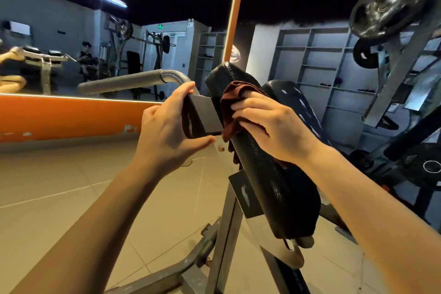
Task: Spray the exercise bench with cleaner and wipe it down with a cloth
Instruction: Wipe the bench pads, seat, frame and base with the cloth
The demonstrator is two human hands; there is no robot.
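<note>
Head view: the right hand (269, 126) presses a dark red cloth (235, 102) against the upper end of the tilted black bench pad (267, 174); the left hand (167, 126) grips the metal bracket (205, 114) beside it.

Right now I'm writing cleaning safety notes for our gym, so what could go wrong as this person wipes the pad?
The left hand grips the black bracket beside the pad; fingers might get pinched if the pad shifts. The right hand presses a bunched brown cloth that covers little, so streaks or missed patches seem likely. Weight plates hang close on the right, a possible bump hazard.
</note>
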